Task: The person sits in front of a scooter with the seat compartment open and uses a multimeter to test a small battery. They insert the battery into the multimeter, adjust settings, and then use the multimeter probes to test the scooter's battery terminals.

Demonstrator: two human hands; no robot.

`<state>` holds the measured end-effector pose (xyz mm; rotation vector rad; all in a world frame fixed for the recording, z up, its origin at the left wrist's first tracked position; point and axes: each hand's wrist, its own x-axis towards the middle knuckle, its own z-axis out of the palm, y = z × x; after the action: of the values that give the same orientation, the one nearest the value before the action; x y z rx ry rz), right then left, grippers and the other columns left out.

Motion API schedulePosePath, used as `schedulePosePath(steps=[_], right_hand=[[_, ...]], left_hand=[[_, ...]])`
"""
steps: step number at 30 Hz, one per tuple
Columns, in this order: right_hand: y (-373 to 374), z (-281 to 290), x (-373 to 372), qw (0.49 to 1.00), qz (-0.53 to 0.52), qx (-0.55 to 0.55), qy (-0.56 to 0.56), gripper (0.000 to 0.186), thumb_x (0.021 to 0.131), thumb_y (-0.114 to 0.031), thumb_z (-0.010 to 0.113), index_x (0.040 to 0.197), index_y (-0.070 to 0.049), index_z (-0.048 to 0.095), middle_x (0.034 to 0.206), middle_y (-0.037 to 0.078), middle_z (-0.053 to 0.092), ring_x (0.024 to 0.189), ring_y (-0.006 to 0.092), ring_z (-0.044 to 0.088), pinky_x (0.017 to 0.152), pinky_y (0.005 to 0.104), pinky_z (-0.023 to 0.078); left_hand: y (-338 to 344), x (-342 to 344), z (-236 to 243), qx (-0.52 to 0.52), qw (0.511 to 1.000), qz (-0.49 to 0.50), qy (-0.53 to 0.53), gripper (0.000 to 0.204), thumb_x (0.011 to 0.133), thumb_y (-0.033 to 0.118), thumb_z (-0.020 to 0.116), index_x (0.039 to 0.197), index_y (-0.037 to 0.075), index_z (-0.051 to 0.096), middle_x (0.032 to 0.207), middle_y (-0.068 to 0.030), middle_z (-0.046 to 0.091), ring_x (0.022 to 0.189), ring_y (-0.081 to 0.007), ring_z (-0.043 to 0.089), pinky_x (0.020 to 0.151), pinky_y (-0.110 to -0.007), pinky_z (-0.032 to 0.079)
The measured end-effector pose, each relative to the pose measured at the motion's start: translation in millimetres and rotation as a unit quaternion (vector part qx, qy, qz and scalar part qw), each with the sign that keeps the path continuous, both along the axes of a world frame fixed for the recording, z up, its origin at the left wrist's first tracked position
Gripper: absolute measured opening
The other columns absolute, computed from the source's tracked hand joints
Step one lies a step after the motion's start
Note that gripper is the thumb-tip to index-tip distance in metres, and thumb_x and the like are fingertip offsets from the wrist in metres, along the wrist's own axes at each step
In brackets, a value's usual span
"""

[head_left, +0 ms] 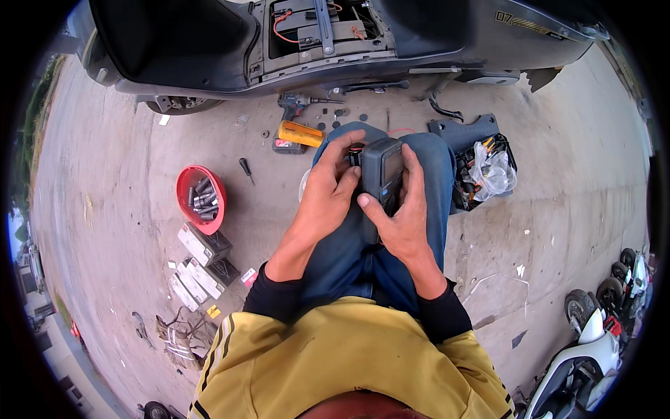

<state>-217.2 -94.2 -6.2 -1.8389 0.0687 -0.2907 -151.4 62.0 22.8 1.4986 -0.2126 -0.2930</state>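
Above my knees I hold a dark grey, box-shaped handheld device (381, 157) with rounded edges, upright and turned edge-on. Fingers of my right hand (403, 222) wrap round its right side, with the thumb along its near edge. My left hand (326, 192) is at the device's left side, its thumb and fingers pinching a small black piece with red on it (356, 153). What that piece is, and whether it joins the device, I cannot tell.
Ahead stands a dark scooter (447, 35) with its battery bay open. A cordless drill (293, 105), a yellow tool (300, 133) and a screwdriver (246, 169) lie on the concrete. Left are a red bowl of sockets (183, 192) and batteries (202, 244); right, a tool box (466, 190).
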Motion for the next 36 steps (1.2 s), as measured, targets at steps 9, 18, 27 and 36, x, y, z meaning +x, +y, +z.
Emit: schedulePosePath(steps=[9, 18, 27, 36], right_hand=[[3.9, 12.2, 2.1, 0.985, 0.002, -0.162, -0.052, 0.09, 0.091, -0.013, 0.077, 0.165, 0.006, 0.03, 0.161, 0.036, 0.036, 0.149, 0.0524, 0.041, 0.123, 0.0537, 0.039], [0.7, 39.6, 2.7, 0.927, -0.035, -0.365, -0.084, 0.078, 0.091, -0.019, 0.083, 0.159, -0.002, 0.048, 0.159, 0.029, 0.046, 0.145, 0.0504, 0.048, 0.118, 0.0539, 0.044], [-21.9, 46.8, 48.0, 0.917, 0.065, -0.365, -0.145, 0.042, 0.093, -0.026, 0.082, 0.13, -0.008, 0.073, 0.133, 0.009, 0.066, 0.14, 0.0412, 0.055, 0.119, 0.0628, 0.041], [-21.3, 36.4, 61.7, 0.906, 0.131, -0.362, -0.175, 0.033, 0.093, -0.012, 0.079, 0.124, -0.003, 0.073, 0.123, 0.01, 0.068, 0.131, 0.037, 0.062, 0.119, 0.06, 0.045]], left_hand=[[11.1, -1.0, -6.4, -0.032, 0.998, 0.027, 0.042, 0.054, 0.101, -0.013, 0.065, 0.152, -0.005, 0.052, 0.141, -0.0189, 0.068, 0.128, -0.0203, 0.067, 0.109, -0.033, 0.053], [12.6, -1.8, -23.8, 0.03, 0.996, 0.068, -0.042, 0.047, 0.1, -0.012, 0.069, 0.146, -0.006, 0.059, 0.138, -0.014, 0.07, 0.126, -0.0176, 0.066, 0.11, -0.032, 0.052], [6.2, -5.0, -31.8, 0.039, 0.992, 0.082, -0.087, 0.041, 0.1, -0.011, 0.071, 0.14, -0.005, 0.063, 0.135, -0.0129, 0.07, 0.123, -0.0185, 0.068, 0.108, -0.032, 0.054], [15.0, -3.6, -38.0, 0.076, 0.984, 0.074, -0.145, 0.042, 0.098, -0.011, 0.073, 0.139, -0.004, 0.067, 0.132, -0.0108, 0.071, 0.12, -0.017, 0.069, 0.104, -0.031, 0.056]])
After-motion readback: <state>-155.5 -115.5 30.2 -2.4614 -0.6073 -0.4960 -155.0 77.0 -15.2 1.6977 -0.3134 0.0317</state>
